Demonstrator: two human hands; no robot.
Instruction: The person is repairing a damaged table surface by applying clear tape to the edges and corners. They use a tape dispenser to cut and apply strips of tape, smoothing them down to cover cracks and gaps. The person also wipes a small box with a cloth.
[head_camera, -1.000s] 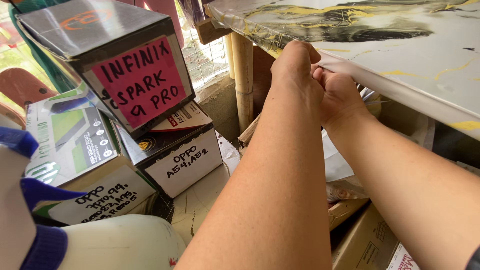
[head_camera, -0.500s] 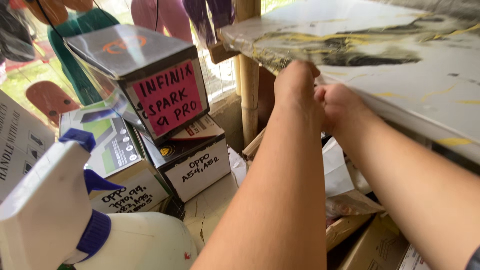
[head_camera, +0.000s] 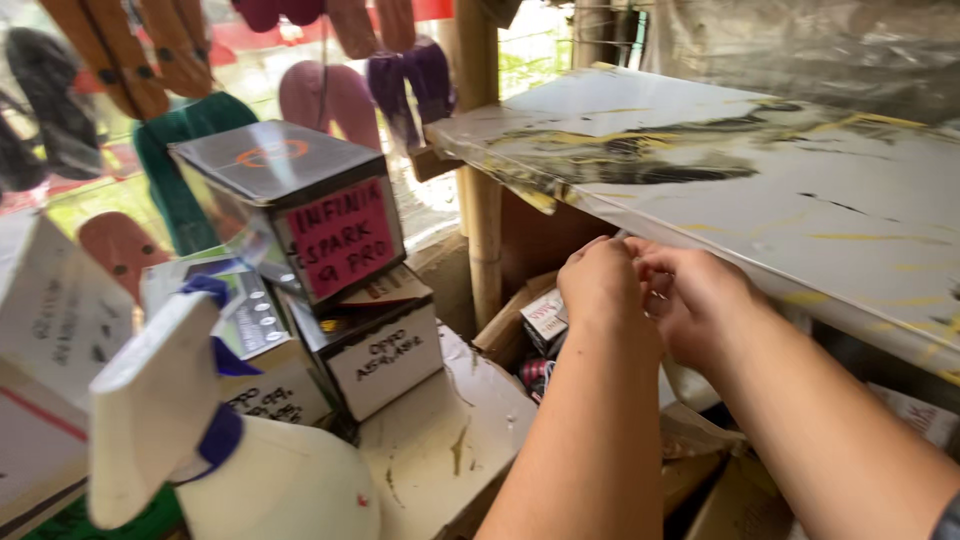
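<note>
Right, closest to us stands a white spray bottle (head_camera: 270, 480) with a blue collar and a white trigger head, at the lower left edge of a stained pale board (head_camera: 450, 440). Just behind it we have a stack of small cardboard boxes (head_camera: 340, 300): a dark one with a pink handwritten label on top, tilted, over a white-labelled one; all closed, so we cannot tell their contents. Over on our right, our left hand (head_camera: 600, 285) and right hand (head_camera: 690, 300) meet, knuckles touching, fingers curled in tight right under the front edge of the marbled tabletop (head_camera: 800, 200). We see a thin pale sliver at the fingertips against that edge, but whether either hand truly pinches it we cannot tell. Below the hands, an open carton (head_camera: 520, 330) under the table holds small packets (head_camera: 545, 320), one with a white label, one reddish. Further down right lie brown cardboard flaps (head_camera: 720, 490). Beyond, a bamboo post (head_camera: 480, 170) rises, and coloured flip-flops (head_camera: 400, 70) hang at the back.
</note>
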